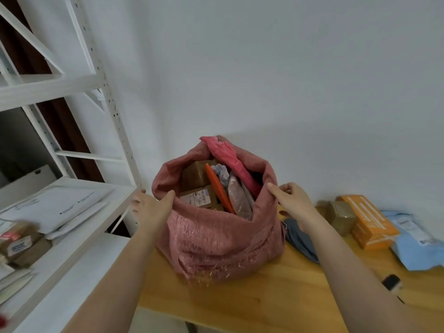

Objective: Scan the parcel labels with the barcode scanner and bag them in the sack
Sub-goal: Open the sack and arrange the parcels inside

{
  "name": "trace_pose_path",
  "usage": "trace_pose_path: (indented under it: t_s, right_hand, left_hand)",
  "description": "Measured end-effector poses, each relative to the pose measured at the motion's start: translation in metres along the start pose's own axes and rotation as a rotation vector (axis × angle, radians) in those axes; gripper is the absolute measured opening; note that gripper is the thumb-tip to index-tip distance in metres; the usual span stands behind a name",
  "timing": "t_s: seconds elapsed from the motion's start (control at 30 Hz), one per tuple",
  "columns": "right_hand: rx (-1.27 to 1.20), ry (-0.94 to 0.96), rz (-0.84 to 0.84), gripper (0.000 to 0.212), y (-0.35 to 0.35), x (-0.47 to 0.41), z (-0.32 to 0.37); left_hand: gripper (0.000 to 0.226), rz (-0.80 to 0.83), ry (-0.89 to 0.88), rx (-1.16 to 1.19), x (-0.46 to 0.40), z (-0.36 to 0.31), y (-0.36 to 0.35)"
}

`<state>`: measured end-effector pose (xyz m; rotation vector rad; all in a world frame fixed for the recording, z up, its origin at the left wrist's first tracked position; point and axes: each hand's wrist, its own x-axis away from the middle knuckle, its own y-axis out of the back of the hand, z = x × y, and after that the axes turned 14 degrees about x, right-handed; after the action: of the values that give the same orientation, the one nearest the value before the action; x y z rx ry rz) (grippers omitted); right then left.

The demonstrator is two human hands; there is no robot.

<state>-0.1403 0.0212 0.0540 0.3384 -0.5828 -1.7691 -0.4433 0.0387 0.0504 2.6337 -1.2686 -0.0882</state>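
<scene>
White wall backs a wooden table [276,299], with white metal shelving [72,200] at its left end holding white mailers [62,207] and taped boxes [21,248]. Both hands hold the rim of a pink woven sack [216,241] standing on the table: the left hand [153,207] grips the left edge with its thumb hooked over the rim, and the right hand [293,198] pinches the right edge, fingers curled. Inside the open sack sit brown labelled parcels [197,195], an orange envelope [219,188] and a pink plastic bag [228,157]. Right of the sack lie a grey pouch [300,239], a brown box [340,216], an orange box [370,222] and a blue mailer [418,246]. A dark object near the right forearm is too blurred to identify.
</scene>
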Motion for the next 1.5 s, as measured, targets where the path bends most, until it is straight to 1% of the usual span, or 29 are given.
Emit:
trace_pose_path:
  t_s: [0.13, 0.23, 0.33, 0.4, 0.5, 0.6, 0.67, 0.73, 0.83, 0.93, 1.0, 1.1, 1.17, 1.23, 1.27, 1.3, 1.37, 1.43, 1.5]
  right_hand:
    - [-0.039, -0.045, -0.02, 0.036, 0.006, 0.011, -0.011]
    - [-0.054, -0.079, -0.028, 0.031, 0.017, 0.015, -0.023]
    - [-0.047, -0.084, -0.034, 0.025, 0.031, 0.015, -0.041]
    - [-0.027, -0.101, -0.02, 0.02, 0.041, 0.012, -0.058]
    - [0.001, -0.143, -0.01, 0.021, 0.057, 0.006, -0.086]
    - [0.054, -0.173, 0.048, 0.021, 0.079, -0.001, -0.12]
    - [0.082, -0.197, 0.097, 0.018, 0.098, -0.008, -0.148]
    - [0.107, -0.232, 0.096, 0.016, 0.121, -0.019, -0.18]
    - [0.121, -0.287, 0.074, 0.01, 0.147, -0.037, -0.226]
    - [0.149, -0.349, 0.121, 0.006, 0.161, -0.054, -0.273]
    - [0.168, -0.387, 0.163, 0.007, 0.165, -0.063, -0.302]
    - [0.176, -0.443, 0.231, 0.01, 0.168, -0.073, -0.337]
    - [0.176, -0.45, 0.29, 0.01, 0.165, -0.08, -0.35]
    - [0.188, -0.429, 0.361, 0.011, 0.158, -0.086, -0.353]
    - [0.199, -0.411, 0.417, 0.021, 0.153, -0.089, -0.352]
    - [0.212, -0.397, 0.479, 0.036, 0.149, -0.091, -0.351]
    - [0.201, -0.371, 0.583, 0.06, 0.137, -0.097, -0.351]
    - [0.146, -0.37, 0.611, 0.074, 0.126, -0.107, -0.355]
    - [0.144, -0.386, 0.622, 0.083, 0.115, -0.119, -0.363]
  left_hand:
    - [0.066, -0.031, -0.208, -0.026, 0.026, -0.018, -0.009]
    - [0.056, -0.009, -0.408, -0.032, 0.052, -0.03, -0.02]
    - [0.041, 0.02, -0.574, 0.028, 0.081, -0.04, -0.036]
    - [0.032, 0.074, -0.645, 0.065, 0.098, -0.045, -0.051]
    - [0.02, 0.176, -0.777, 0.114, 0.124, -0.057, -0.084]
    - [0.02, 0.257, -0.858, 0.119, 0.157, -0.061, -0.132]
    - [0.021, 0.332, -0.853, 0.105, 0.182, -0.053, -0.169]
    - [0.021, 0.424, -0.803, 0.068, 0.202, -0.035, -0.207]
    - [0.017, 0.561, -0.715, -0.068, 0.22, -0.003, -0.256]
    - [0.017, 0.655, -0.581, -0.211, 0.233, 0.032, -0.297]
    - [0.018, 0.697, -0.471, -0.304, 0.24, 0.056, -0.319]
    - [0.021, 0.75, -0.293, -0.359, 0.252, 0.086, -0.341]
    - [0.023, 0.788, -0.137, -0.395, 0.259, 0.103, -0.348]
    - [0.025, 0.816, 0.061, -0.4, 0.264, 0.116, -0.35]
    - [0.028, 0.815, 0.183, -0.37, 0.265, 0.12, -0.352]
    - [0.033, 0.807, 0.324, -0.311, 0.265, 0.124, -0.355]
    - [0.048, 0.792, 0.575, -0.164, 0.261, 0.136, -0.36]
    - [0.065, 0.77, 0.682, -0.092, 0.254, 0.151, -0.367]
    - [0.071, 0.724, 0.72, -0.014, 0.247, 0.169, -0.375]
